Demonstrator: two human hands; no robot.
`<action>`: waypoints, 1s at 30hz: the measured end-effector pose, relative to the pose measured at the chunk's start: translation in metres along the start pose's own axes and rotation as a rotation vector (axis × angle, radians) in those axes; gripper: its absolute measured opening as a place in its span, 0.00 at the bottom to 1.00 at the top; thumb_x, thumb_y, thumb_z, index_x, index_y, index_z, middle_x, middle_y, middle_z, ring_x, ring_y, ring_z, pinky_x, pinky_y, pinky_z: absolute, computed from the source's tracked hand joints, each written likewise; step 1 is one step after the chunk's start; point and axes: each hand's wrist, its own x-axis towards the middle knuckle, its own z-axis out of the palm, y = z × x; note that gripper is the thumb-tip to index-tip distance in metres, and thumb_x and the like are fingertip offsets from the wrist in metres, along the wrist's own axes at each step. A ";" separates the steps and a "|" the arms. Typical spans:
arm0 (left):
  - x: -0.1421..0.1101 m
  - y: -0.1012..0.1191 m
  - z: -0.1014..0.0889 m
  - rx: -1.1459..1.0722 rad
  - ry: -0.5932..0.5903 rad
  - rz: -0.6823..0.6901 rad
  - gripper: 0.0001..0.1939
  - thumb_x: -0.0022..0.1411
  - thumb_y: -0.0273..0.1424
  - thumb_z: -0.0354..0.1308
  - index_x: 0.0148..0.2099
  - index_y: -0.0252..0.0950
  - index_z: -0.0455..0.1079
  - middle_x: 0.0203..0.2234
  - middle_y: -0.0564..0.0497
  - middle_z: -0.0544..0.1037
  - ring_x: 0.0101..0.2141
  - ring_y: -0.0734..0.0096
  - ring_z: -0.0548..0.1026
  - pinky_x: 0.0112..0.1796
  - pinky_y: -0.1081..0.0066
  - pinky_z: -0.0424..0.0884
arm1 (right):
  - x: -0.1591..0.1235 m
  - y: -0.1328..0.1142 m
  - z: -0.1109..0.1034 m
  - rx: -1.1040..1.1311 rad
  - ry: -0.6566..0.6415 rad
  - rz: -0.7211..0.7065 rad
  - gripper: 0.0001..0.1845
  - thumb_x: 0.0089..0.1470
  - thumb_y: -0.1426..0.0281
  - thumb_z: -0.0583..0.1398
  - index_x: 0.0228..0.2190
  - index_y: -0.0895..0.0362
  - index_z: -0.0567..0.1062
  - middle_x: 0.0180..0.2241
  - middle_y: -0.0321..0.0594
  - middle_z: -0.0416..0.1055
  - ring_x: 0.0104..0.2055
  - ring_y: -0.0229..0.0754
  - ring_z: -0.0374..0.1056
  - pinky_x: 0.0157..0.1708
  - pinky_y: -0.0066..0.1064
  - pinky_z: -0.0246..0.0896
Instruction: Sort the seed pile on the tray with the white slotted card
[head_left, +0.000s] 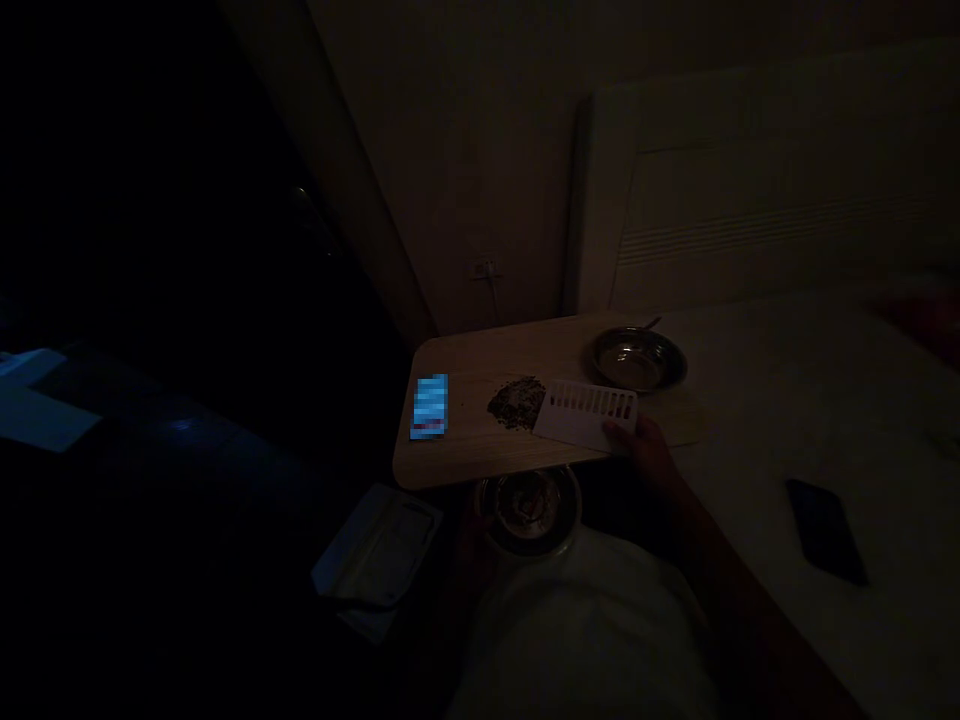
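Note:
My right hand (646,446) grips the right end of a thin white slotted plate (574,425), fingers closed on it. The plate's left edge meets a pile of small dark bits (517,402), perhaps seeds, on a small wooden table (465,462). Below the table's near edge, above my lap, is a round metal bowl (529,548) with some dark matter inside. My left hand (474,540) is at that bowl's left rim and seems to hold it, though darkness hides most of the fingers. Behind the plate stands another shiny metal bowl (637,360) with a handle sticking out.
A lit phone (429,407) lies at the table's left end. A dark phone (826,530) rests on the pale bed (750,400) to the right. Low at left stands a pale bin-like container (379,550). A wall socket (486,268) has a cable plugged in.

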 end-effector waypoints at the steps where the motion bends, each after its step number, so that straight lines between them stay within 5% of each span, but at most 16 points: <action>1: 0.000 0.001 0.001 -0.003 -0.006 0.002 0.28 0.50 0.28 0.63 0.55 0.45 0.73 0.54 0.50 0.78 0.61 0.47 0.67 0.61 0.49 0.60 | 0.000 0.000 0.001 -0.004 0.000 0.000 0.22 0.41 0.56 0.70 0.36 0.57 0.80 0.37 0.45 0.82 0.38 0.54 0.76 0.40 0.42 0.71; 30: -0.001 0.003 0.003 0.022 -0.007 -0.001 0.29 0.52 0.28 0.62 0.58 0.45 0.71 0.56 0.50 0.77 0.62 0.47 0.65 0.61 0.49 0.58 | -0.002 -0.001 0.006 -0.025 0.182 -0.088 0.25 0.43 0.50 0.68 0.35 0.56 0.79 0.39 0.48 0.81 0.42 0.56 0.75 0.42 0.43 0.69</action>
